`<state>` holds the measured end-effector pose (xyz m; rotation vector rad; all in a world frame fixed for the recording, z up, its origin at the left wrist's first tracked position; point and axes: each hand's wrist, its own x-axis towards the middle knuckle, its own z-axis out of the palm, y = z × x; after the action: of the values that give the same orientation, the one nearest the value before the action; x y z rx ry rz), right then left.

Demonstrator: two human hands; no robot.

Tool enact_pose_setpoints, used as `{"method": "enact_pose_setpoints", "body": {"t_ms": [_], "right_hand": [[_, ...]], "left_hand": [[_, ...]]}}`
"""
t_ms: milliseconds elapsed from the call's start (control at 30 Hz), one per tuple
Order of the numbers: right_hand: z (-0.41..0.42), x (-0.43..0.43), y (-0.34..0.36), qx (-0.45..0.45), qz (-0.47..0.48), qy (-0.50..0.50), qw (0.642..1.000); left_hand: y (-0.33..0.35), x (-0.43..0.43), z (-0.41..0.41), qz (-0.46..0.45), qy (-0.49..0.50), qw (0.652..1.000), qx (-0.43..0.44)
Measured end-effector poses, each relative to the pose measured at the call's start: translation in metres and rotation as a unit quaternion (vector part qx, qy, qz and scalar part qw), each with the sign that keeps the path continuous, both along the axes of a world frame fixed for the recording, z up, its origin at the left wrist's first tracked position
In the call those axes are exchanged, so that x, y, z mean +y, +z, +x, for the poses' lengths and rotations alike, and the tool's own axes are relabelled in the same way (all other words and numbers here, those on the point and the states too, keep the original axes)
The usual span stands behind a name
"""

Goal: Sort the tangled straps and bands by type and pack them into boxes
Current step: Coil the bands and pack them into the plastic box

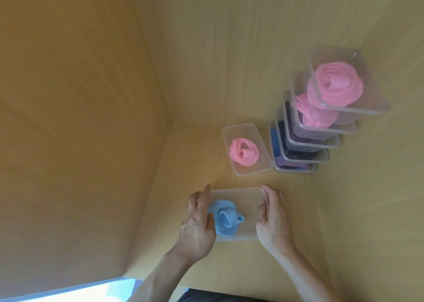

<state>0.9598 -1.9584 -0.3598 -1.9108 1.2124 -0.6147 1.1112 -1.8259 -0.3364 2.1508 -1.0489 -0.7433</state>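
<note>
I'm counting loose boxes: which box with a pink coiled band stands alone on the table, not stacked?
The single box just left of the stack; the other pink coils sit in the stack's top two boxes.

No text, label, brand, number or sign can be read on any clear plastic box [266,158] (the whole view is rather blurred).

Left hand [197,228], right hand [273,221], forearms bare; dark garment [206,297] at bottom edge.
</note>
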Motion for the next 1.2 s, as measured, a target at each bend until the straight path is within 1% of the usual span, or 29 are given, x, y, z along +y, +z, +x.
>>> {"method": "enact_pose_setpoints", "body": {"t_ms": [133, 267, 400, 433, 500, 600, 733, 800, 867, 967, 1033, 1067, 1133, 1200], "right_hand": [[-0.003, -0.002, 0.003, 0.0, -0.007, 0.05, 0.999], [-0.007, -0.005, 0.002, -0.012, 0.003, 0.043, 0.999], [-0.008, 0.003, 0.003, 0.007, 0.008, 0.051, 0.999], [-0.007, 0.004, 0.003, 0.027, -0.002, 0.062, 0.998], [-0.007, 0.004, 0.005, 0.105, -0.05, 0.099, 0.988], [-0.006, 0.001, 0.009, 0.222, -0.095, 0.159, 0.957], [-0.006, -0.001, 0.009, 0.293, -0.102, 0.187, 0.932], [-0.004, -0.002, 0.011, 0.303, -0.105, 0.181, 0.93], [-0.003, 0.0, 0.013, 0.283, -0.101, 0.163, 0.94], [-0.002, 0.003, 0.012, 0.248, -0.064, 0.148, 0.955], [-0.003, 0.004, 0.01, 0.207, -0.038, 0.133, 0.968], [-0.004, 0.004, 0.009, 0.167, -0.018, 0.123, 0.978], [-0.006, 0.004, 0.006, 0.053, 0.023, 0.097, 0.994], [-0.009, 0.005, 0.005, -0.029, 0.057, 0.071, 0.995]], "left_hand": [[-0.005, -0.006, -0.008, -0.031, 0.008, 0.999, -0.034], [-0.012, -0.007, -0.009, -0.038, -0.002, 0.997, -0.071], [-0.013, -0.006, -0.007, -0.041, -0.018, 0.996, -0.084], [-0.012, -0.007, -0.007, -0.04, -0.023, 0.995, -0.086], [-0.01, -0.008, -0.005, -0.037, -0.036, 0.994, -0.097], [-0.011, -0.011, -0.001, -0.027, -0.053, 0.991, -0.119], [-0.015, -0.013, 0.002, -0.022, -0.067, 0.987, -0.144], [-0.017, -0.015, 0.003, -0.022, -0.071, 0.984, -0.16], [-0.019, -0.018, 0.005, -0.018, -0.077, 0.981, -0.179], [-0.021, -0.021, 0.007, -0.008, -0.083, 0.976, -0.2], [-0.021, -0.023, 0.008, -0.003, -0.09, 0.975, -0.201], [-0.021, -0.024, 0.009, -0.003, -0.093, 0.976, -0.197], [-0.02, -0.025, 0.011, -0.009, -0.101, 0.978, -0.18], [-0.018, -0.025, 0.015, -0.013, -0.111, 0.981, -0.159]]}}
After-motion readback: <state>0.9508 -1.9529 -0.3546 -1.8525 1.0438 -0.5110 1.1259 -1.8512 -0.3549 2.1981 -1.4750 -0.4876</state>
